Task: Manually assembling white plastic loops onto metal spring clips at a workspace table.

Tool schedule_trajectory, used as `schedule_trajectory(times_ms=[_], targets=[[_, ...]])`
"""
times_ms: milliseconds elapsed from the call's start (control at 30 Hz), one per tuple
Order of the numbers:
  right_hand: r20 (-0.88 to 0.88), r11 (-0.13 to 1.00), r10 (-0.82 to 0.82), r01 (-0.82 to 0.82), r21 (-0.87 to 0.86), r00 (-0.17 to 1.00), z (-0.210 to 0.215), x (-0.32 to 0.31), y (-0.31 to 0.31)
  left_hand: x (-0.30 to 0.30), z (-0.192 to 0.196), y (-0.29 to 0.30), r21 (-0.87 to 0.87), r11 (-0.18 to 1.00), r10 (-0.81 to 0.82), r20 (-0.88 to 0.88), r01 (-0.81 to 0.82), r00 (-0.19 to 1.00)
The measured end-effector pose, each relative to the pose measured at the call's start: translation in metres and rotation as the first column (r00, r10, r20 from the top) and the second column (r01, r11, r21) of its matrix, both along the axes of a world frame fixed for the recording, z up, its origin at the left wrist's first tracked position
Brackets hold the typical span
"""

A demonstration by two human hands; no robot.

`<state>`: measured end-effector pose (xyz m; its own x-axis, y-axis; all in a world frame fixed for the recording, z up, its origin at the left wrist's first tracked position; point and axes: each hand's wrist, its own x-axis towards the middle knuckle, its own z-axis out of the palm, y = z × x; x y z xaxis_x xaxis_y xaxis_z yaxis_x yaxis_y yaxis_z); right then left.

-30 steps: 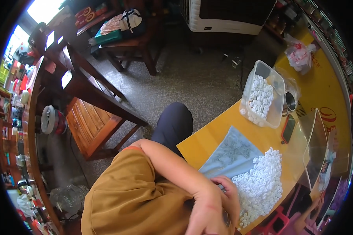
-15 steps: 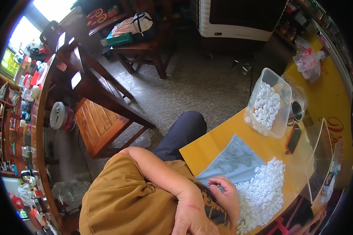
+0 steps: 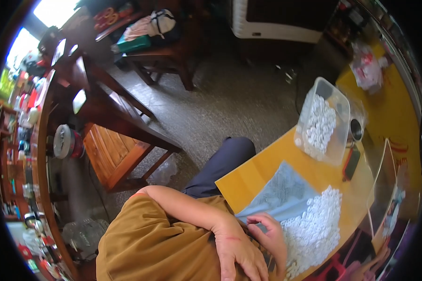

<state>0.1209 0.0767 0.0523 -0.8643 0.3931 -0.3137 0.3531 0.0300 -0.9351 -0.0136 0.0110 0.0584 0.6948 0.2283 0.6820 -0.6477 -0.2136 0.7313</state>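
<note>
My right hand (image 3: 272,235) hovers at the left edge of a heap of small white plastic pieces (image 3: 314,232), fingers loosely curled, with a gap between thumb and forefinger. Nothing shows in it. Beyond it on the table lies a blue cloth (image 3: 262,201), with many thin, greyish small pieces (image 3: 290,187) spread on it, too blurred to name. My left hand (image 3: 239,255) rests low against my front, thumb apart from the fingers; the fingertips reach the lower picture edge. I see nothing held there.
A clear plastic box (image 3: 335,119) with more white pieces stands on the yellow table (image 3: 248,173). Beside it are a metal cup (image 3: 356,129) and a phone (image 3: 351,164). A clear upright panel (image 3: 379,187) borders the right. A wooden chair (image 3: 112,154) stands left.
The view has shifted slightly and blurred. More of my left hand shows, with its fingers further into the picture. My right hand has barely moved.
</note>
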Motion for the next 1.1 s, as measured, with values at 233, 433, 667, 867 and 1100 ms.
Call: schedule_trajectory(times_ms=[233,433,667,867,1100], targets=[[0.073,1.000,-0.001,0.001,-0.001,0.997,-0.008,-0.010,-0.012,-0.029,-0.011,0.010,-0.018,0.999,0.032,0.078,-0.031,0.996],[0.034,0.992,-0.120,0.117,0.056,0.992,-0.002,-0.015,-0.025,-0.034,-0.013,0.015,-0.018,0.998,-0.064,-0.021,0.064,0.998],[0.004,0.980,-0.147,0.145,0.138,0.989,-0.006,0.002,-0.039,-0.018,-0.020,0.011,-0.113,0.973,-0.206,-0.019,0.203,0.978],[-0.026,0.964,-0.207,0.209,0.165,0.978,-0.014,0.033,-0.034,0.000,-0.015,0.020,-0.205,0.976,-0.111,-0.146,0.079,0.983],[-0.082,0.929,-0.358,0.364,0.063,0.930,-0.019,0.093,-0.032,0.007,-0.016,0.033,-0.185,0.881,0.246,-0.607,-0.435,0.755]])
